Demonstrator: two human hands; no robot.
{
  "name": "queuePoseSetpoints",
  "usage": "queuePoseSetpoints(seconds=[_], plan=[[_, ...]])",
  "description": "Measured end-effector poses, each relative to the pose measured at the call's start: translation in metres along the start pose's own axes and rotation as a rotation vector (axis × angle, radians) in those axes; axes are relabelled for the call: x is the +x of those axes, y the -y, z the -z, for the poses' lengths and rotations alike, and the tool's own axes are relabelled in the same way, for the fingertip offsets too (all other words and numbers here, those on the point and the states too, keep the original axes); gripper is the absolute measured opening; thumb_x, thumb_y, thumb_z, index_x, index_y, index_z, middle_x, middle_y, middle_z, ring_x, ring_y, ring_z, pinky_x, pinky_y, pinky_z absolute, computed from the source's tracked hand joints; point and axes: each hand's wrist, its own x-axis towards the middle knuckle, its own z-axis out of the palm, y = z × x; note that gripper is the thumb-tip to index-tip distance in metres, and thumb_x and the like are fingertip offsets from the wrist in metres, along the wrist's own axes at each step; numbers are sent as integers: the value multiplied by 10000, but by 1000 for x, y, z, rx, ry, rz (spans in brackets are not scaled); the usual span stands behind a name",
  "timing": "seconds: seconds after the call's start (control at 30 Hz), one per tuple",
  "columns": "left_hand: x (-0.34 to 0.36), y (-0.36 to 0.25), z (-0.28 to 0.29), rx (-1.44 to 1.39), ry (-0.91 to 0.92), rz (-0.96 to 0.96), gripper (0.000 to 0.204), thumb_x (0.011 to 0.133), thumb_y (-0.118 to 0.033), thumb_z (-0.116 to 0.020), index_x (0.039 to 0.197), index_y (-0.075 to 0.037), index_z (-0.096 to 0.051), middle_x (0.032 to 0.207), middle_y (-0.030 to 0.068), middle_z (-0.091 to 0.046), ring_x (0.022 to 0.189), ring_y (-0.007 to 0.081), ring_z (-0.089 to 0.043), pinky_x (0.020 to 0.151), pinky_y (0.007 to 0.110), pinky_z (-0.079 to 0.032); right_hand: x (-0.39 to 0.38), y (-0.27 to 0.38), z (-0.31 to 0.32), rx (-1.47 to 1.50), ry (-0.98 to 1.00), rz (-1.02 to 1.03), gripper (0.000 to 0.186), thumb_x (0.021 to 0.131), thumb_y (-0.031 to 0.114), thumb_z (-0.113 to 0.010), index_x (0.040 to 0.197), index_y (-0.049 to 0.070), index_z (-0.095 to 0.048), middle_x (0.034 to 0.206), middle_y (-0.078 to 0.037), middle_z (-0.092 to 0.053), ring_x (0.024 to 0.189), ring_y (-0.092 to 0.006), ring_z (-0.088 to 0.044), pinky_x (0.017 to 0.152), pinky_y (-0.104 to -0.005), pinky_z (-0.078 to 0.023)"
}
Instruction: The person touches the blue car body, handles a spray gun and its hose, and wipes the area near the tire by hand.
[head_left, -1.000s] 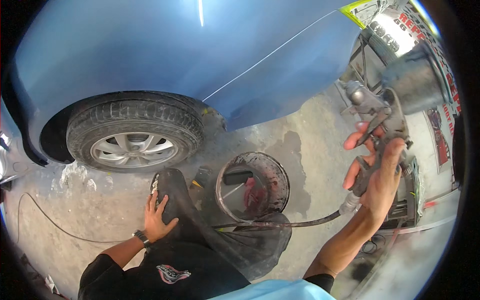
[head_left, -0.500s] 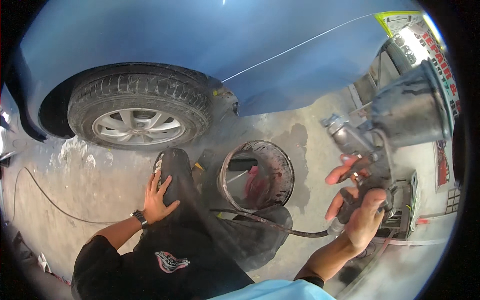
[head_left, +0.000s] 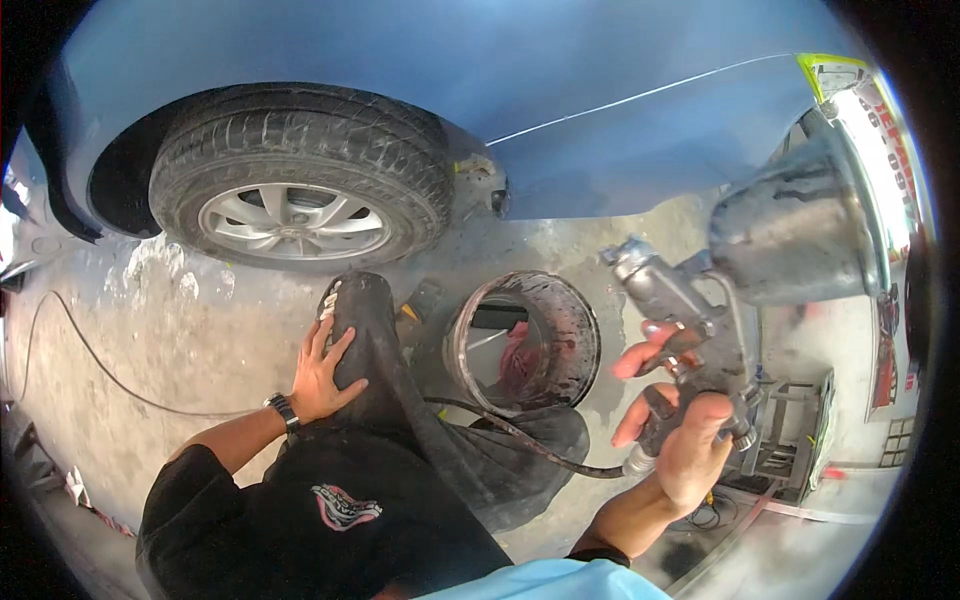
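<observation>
My right hand (head_left: 685,430) is wrapped round the handle of a metal spray gun (head_left: 690,310), with fingers at its trigger. A large grey paint cup (head_left: 790,235) sits on the gun, and its nozzle points left toward the blue car body (head_left: 560,110). From the base of the handle a dark air hose (head_left: 530,440) runs left across my lap. My left hand (head_left: 322,375) rests with fingers spread on my bent knee and holds nothing. Beyond that knee is the car's wheel (head_left: 300,215), with a silver multi-spoke rim.
Between my legs and the car stands a round, paint-stained bucket (head_left: 590,345) with a reddish cloth (head_left: 518,355) inside. The hose (head_left: 110,385) continues over the concrete floor at left. At right are a metal frame (head_left: 790,430) and a white wall. Yellow-green tape (head_left: 815,75) edges the car's far panel.
My right hand and the spray gun have shifted a little left. The view has moved slightly, so the wheel sits higher and further right. My left hand stays on the knee.
</observation>
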Motion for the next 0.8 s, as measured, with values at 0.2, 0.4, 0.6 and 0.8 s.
queuePoseSetpoints(seconds=[0.2, 0.4, 0.6, 0.8], plan=[[-1, 1, 2, 5, 13, 13, 909, 741, -358, -841, 1522, -157, -421, 1607, 244, -217, 1435, 536, -235, 1134, 634, -307, 9, 3, 2, -23, -105, -28, 953, 885, 797, -471, 1213, -92, -571, 937, -180, -651, 404, -152, -513, 343, -220, -367], [2, -1, 4, 24, 12, -5, 921, 745, -344, -839, 1530, -135, -404, 1614, 251, -198, 1434, 533, -245, 1133, 632, -313, 7, 0, 1, 33, 165, 5, 927, 884, 766, -520, 1239, -90, -552, 960, -175, -650, 490, -152, -551, 375, -229, -412], [0, -2, 4, -2, -18, 3, 911, 721, -354, -853, 1505, -140, -442, 1592, 259, -235, 1425, 527, -261, 1138, 616, -307, 23, 2, 27, -12, -243, 170, 872, 938, 758, -408, 1184, -66, -550, 946, -172, -632, 418, -145, -489, 307, -243, -347], [-2, -3, 3, 29, -4, 6, 917, 722, -374, -851, 1507, -136, -440, 1593, 260, -231, 1429, 529, -253, 1142, 619, -306, 28, 10, 42, 27, -417, 205, 865, 940, 748, -418, 1148, -81, -549, 963, -187, -623, 397, -161, -475, 301, -249, -347]])
